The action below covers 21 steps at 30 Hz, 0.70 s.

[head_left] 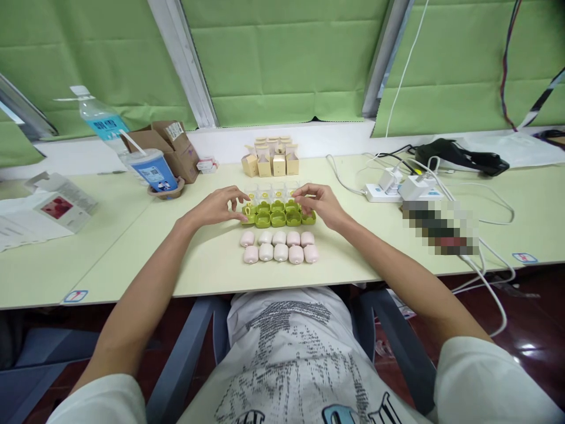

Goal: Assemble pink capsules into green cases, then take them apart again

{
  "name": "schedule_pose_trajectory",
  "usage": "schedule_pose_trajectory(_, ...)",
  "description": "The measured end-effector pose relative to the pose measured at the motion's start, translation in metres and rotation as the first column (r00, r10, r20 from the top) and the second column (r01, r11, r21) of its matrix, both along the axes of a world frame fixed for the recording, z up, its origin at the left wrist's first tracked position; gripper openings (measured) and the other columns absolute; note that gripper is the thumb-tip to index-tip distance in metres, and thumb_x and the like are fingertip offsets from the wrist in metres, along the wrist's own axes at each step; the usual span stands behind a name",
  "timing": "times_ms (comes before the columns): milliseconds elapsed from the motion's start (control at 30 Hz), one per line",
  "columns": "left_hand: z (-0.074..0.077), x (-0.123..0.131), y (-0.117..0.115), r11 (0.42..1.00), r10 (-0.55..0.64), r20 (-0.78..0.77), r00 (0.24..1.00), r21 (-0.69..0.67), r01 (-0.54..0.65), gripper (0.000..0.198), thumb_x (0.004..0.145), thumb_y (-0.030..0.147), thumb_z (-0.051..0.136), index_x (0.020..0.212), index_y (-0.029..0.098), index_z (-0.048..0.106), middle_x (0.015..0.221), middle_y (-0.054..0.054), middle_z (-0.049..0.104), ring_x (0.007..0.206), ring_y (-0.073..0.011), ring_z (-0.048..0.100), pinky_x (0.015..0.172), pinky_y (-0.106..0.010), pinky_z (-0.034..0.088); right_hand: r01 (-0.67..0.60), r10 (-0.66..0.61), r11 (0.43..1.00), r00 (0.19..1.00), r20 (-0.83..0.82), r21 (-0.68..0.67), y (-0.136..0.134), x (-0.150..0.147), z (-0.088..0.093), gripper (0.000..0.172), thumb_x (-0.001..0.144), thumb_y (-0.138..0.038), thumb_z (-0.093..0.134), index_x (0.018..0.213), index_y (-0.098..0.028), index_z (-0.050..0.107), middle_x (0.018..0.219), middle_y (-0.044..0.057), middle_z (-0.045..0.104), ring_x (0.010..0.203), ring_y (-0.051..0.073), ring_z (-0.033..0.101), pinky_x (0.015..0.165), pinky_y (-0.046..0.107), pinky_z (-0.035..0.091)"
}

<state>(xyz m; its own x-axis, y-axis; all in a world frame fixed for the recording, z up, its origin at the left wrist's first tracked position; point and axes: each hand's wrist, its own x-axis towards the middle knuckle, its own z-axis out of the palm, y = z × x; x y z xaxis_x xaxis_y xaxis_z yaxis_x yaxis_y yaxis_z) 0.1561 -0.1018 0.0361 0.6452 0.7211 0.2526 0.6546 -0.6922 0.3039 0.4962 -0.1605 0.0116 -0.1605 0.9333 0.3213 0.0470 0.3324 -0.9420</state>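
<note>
Two rows of small olive-green open cases (278, 219) stand together on the table between my hands. My left hand (220, 206) is at the left end of these cases, with thumb and index finger apart beside the end case. My right hand (322, 205) hovers over the right end, its fingers curled together; anything between them is too small to make out. Behind the cases is a row of clear pieces with yellow marks (265, 192), partly hidden by my right fingers. Nearer me lie two rows of rounded pale pink and white cases (281, 253).
Small open cardboard boxes (265, 166) stand at the back. To the left are a blue paper cup (156, 171), a water bottle (103, 121), a brown carton (176, 156) and a white box (57, 209). A power strip (382, 193) with chargers and cables lies right.
</note>
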Motion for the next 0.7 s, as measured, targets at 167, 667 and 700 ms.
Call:
schedule_pose_trajectory(167,-0.003,0.007,-0.006,0.996,-0.029,0.064,0.998,0.086,0.024,0.069,0.086,0.083,0.070,0.117,0.021,0.078,0.116,-0.012,0.076,0.103,-0.0276,0.067,0.089,-0.040,0.055,0.247,-0.388,0.919,0.712,0.586,0.308,0.019,0.055,0.023,0.017,0.086,-0.024,0.067,0.096,-0.018,0.080,0.097,0.009,0.080,0.079,0.022,0.070,0.077,0.036,0.050)
schedule_pose_trajectory(667,0.015,0.068,0.000,0.989,0.022,-0.280,0.960,0.147,0.020,0.029,0.086,0.035,0.081,0.113,0.024,0.081,0.101,-0.008,0.076,0.105,-0.0309,0.067,0.079,-0.035,0.047,-0.127,0.254,0.967,0.477,0.841,-0.220,0.041,0.093,0.015,0.035,0.068,-0.042,0.088,0.095,-0.020,0.078,0.086,0.005,0.082,0.080,0.023,0.074,0.074,0.032,0.052)
schedule_pose_trajectory(700,0.012,0.068,-0.001,0.987,0.031,-0.294,0.955,0.158,0.016,0.030,0.087,0.034,0.081,0.115,0.023,0.080,0.101,-0.009,0.076,0.106,-0.0318,0.067,0.079,-0.036,0.047,-0.141,0.267,0.964,0.482,0.834,-0.227,0.041,0.092,0.015,0.034,0.068,-0.040,0.088,0.093,-0.020,0.078,0.085,0.005,0.082,0.080,0.023,0.074,0.075,0.032,0.052)
